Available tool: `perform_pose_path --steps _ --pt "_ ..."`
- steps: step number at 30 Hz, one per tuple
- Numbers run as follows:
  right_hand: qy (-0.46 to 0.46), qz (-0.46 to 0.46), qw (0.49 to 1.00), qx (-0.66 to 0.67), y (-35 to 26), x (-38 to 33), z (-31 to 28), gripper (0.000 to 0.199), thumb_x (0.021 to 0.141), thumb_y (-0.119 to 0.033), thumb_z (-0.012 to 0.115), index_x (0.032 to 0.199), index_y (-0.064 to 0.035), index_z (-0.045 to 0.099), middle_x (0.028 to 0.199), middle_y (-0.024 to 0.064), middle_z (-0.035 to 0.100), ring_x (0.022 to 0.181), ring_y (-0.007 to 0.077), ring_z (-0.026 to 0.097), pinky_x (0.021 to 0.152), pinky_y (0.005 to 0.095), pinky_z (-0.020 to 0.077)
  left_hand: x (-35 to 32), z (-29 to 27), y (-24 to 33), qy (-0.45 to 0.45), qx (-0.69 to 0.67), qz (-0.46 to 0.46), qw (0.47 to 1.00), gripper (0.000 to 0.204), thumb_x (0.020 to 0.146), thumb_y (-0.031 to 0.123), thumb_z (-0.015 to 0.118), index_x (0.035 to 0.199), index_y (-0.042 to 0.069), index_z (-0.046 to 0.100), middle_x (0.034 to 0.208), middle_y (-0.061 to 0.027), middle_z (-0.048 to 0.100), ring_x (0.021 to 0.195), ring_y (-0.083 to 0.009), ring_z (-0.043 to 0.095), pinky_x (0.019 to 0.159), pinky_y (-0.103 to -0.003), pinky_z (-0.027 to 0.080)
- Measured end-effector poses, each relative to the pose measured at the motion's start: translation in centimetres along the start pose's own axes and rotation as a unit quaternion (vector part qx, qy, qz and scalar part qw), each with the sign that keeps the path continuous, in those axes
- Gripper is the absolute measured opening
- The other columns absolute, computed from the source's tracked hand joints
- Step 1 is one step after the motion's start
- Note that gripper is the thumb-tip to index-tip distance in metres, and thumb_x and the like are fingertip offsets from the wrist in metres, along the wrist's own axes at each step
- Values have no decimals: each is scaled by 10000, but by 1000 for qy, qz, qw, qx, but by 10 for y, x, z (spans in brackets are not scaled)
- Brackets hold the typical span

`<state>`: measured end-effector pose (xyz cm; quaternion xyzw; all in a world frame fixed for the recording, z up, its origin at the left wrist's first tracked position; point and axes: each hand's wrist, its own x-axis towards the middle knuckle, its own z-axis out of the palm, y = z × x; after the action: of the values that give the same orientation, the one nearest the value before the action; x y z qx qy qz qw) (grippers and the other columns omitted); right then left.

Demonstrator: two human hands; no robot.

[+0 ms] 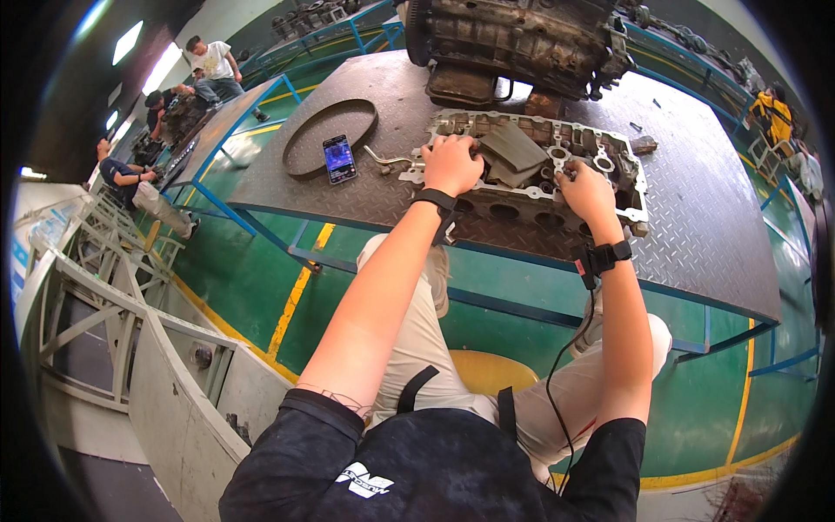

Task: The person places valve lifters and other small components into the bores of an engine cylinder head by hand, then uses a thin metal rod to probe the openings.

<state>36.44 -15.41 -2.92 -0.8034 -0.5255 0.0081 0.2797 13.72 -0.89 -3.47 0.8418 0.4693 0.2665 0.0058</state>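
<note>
A metal engine cylinder head lies lengthwise on the steel-plate table in front of me, with round ports along its near side. My left hand is curled over its left end, the fingers bent onto the rim. Toward its right part, my right hand has its fingers pinched together close to the round openings; whatever is in them is hidden. Folded greyish-brown sheets that look like sandpaper lie on top of the head between my two hands.
A dirty engine block stands behind the head. Left on the table are a large thin metal ring, a phone and a bent metal tube. A cable hangs from my right wrist. People work at another table, far left.
</note>
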Motion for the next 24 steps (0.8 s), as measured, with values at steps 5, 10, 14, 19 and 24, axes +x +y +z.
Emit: perform_pose_path --steps 5,10,14,19,24 --pt "42 -11 995 92 -4 3 0 381 808 -309 697 1101 -67 730 1027 216 738 1026 403 684 909 480 540 1 -6 -6 -20 7 -7 1000 342 879 349 636 1137 142 725 1231 -83 684 1255 -313 543 1078 -594 338" --pt "107 -47 992 51 -8 -9 -5 277 809 -277 678 973 -62 738 976 173 734 999 378 657 892 460 529 -3 -1 -2 -8 8 -5 1000 317 879 333 638 1115 141 728 1192 -88 689 1240 -309 544 1082 -571 329" --pt "134 -77 987 44 -4 -14 -5 250 815 -231 676 991 -65 740 976 151 739 981 367 661 883 445 536 -5 -3 0 -11 -6 -3 1000 316 884 324 642 1123 136 727 1230 -80 686 1260 -304 532 1091 -568 320" --pt "141 -65 988 14 -3 -10 -8 216 846 -236 681 992 -99 763 976 131 747 985 346 676 877 445 544 -4 -3 1 -7 -7 -4 1000 329 883 325 639 1134 132 727 1239 -83 686 1265 -310 530 1096 -577 317" --pt "125 -66 990 -19 -5 -9 -4 178 856 -243 698 969 -129 776 903 122 746 922 337 692 817 444 556 -4 -2 -3 3 -10 -3 1000 317 871 316 634 1107 131 734 1211 -87 694 1257 -308 535 1093 -568 317"
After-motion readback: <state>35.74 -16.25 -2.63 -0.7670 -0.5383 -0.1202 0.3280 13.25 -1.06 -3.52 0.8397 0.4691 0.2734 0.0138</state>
